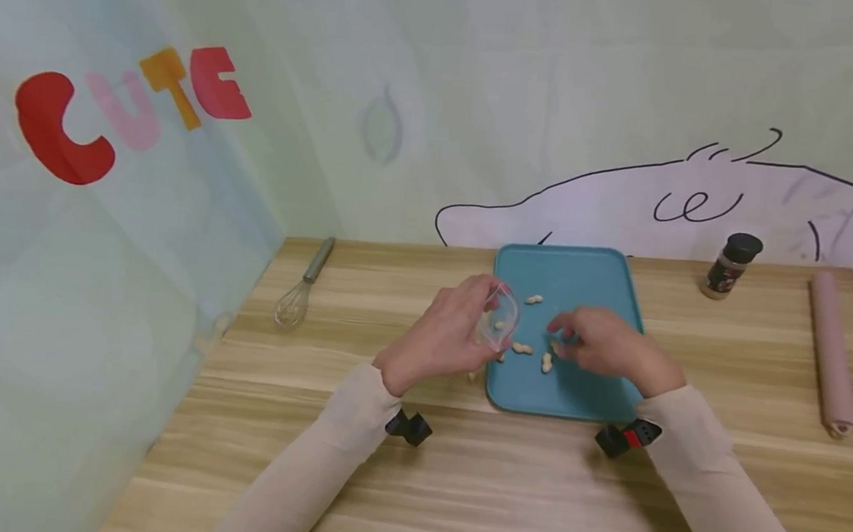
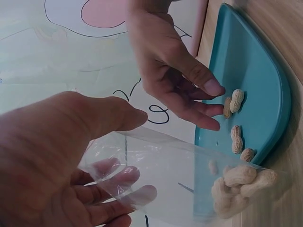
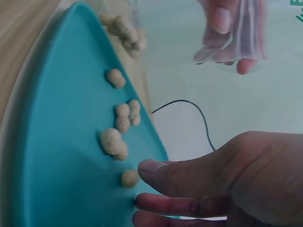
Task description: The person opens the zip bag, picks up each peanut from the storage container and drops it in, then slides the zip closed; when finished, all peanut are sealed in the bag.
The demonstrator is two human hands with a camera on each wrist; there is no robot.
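My left hand (image 1: 448, 326) holds a clear plastic zip bag (image 2: 165, 151) by its open mouth, thumb on one side and fingers on the other. Several peanuts in their shells (image 2: 239, 177) lie at the bottom of the bag, left of the blue tray (image 1: 569, 273). Over the tray reaches my right hand (image 1: 601, 342), its thumb and fingers spread apart. Its fingertips are right by a peanut (image 3: 129, 178). Other loose peanuts (image 1: 522, 349) are scattered on the tray's left half.
A whisk (image 1: 305, 286) lies at the table's left. Behind the tray to the right stands a black-capped spice jar (image 1: 730, 266), and a rolled pink mat (image 1: 832, 352) lies at the far right. A printed cloth (image 1: 560, 101) hangs behind the wooden table (image 1: 455, 477).
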